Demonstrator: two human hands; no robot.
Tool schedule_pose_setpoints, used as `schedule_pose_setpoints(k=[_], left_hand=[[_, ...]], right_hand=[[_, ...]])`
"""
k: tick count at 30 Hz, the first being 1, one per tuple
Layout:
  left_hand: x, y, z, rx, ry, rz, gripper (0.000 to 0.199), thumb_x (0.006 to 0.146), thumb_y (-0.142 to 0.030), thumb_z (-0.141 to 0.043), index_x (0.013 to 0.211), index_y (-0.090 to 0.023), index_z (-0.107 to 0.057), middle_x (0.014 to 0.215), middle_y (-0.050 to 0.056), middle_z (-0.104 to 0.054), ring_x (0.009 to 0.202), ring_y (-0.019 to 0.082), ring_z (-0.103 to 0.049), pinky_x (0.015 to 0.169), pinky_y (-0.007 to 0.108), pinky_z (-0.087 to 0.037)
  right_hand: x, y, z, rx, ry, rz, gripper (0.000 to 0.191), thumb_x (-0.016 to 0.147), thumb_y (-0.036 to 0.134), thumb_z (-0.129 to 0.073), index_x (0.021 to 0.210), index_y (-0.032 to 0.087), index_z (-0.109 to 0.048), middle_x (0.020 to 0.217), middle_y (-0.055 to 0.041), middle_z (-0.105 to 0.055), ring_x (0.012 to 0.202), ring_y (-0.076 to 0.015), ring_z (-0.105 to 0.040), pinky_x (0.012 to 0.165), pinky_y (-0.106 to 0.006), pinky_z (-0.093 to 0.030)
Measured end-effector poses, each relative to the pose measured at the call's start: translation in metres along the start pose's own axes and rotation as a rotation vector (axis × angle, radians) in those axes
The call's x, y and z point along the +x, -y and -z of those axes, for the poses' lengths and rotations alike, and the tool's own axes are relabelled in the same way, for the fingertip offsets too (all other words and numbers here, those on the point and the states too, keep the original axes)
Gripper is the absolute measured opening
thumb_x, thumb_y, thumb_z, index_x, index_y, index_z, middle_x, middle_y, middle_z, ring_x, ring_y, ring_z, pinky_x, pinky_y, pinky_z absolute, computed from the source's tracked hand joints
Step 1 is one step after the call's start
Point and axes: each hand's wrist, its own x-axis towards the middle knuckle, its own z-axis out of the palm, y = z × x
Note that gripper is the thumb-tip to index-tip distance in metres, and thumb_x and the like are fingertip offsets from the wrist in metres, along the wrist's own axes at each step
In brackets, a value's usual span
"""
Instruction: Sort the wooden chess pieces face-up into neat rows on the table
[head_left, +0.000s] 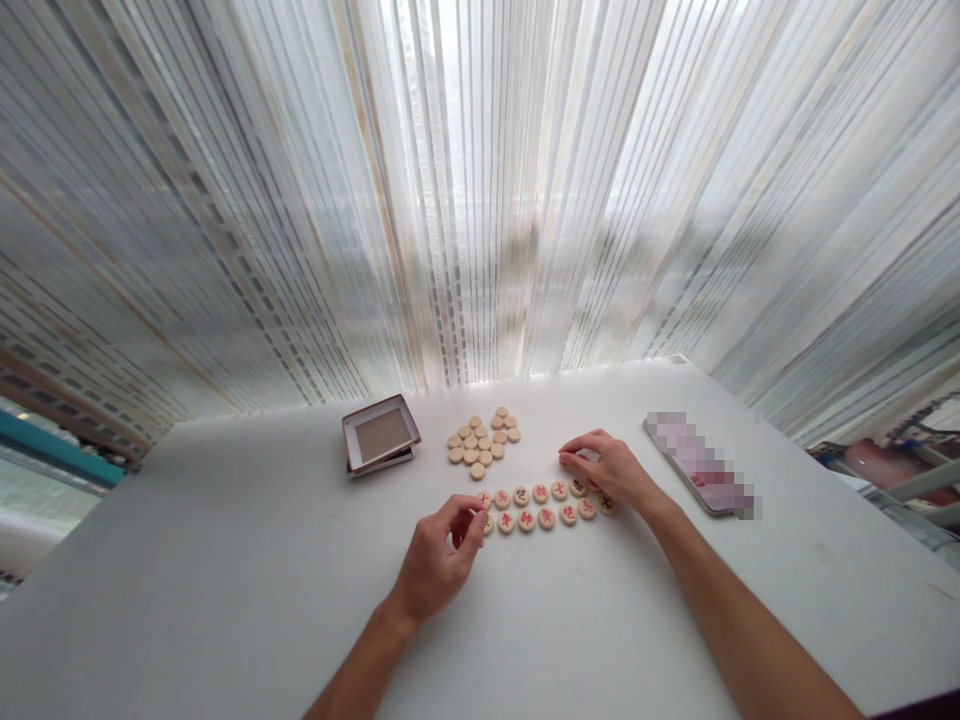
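Two rows of round wooden Chinese chess pieces [546, 518] lie face up on the white table, marked with red and black characters. At the left end of these rows is my left hand [439, 555], thumb and forefinger curled together against the end pieces and partly covering them. My right hand [611, 470] is over the right end of the upper row and hides part of it. Its fingers close to a pinch just above the rows; whatever may be between the fingertips is too small to make out. Behind the rows lies a cluster of blank-side-up chess pieces [470, 442].
An open shallow box [381, 432] with a brown inside stands left of the cluster. To the right lies a flat pinkish object [694, 465], blurred out in part. A striped sheer curtain [495, 200] hangs along the far edge of the white table [300, 560].
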Motion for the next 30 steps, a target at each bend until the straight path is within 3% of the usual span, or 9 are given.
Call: schedule_pose_setpoints(k=[19,25,30], left_hand=[[-0.001,-0.001,-0.001,0.0,0.019,0.002,0.017,0.093,-0.034,-0.056,0.094,-0.019,-0.064,0.062,-0.003,-0.061,0.055,0.012,-0.054,0.056,0.02,-0.044],[-0.001,0.0,0.0,0.003,0.014,-0.003,0.015,0.093,-0.032,-0.056,0.094,-0.019,-0.063,0.061,-0.003,-0.061,0.055,0.012,-0.053,0.055,0.019,-0.043],[-0.001,0.001,0.001,0.003,0.028,0.003,0.014,0.093,-0.032,-0.056,0.094,-0.019,-0.063,0.062,-0.003,-0.061,0.056,0.012,-0.053,0.056,0.02,-0.044]], right_hand=[[0.001,0.001,-0.001,-0.065,-0.002,0.082,0.014,0.083,0.034,-0.067,0.087,0.025,-0.077,0.082,-0.0041,-0.067,0.086,-0.0211,-0.064,0.084,-0.034,-0.049],[-0.001,0.001,0.006,-0.09,-0.034,0.11,0.021,0.091,0.037,-0.057,0.094,0.026,-0.075,0.092,-0.0044,-0.072,0.094,-0.0239,-0.063,0.088,-0.039,-0.047],[-0.001,-0.008,0.014,-0.122,0.023,0.096,0.022,0.091,0.04,-0.057,0.095,0.026,-0.074,0.094,-0.0044,-0.072,0.095,-0.0243,-0.062,0.087,-0.038,-0.046]])
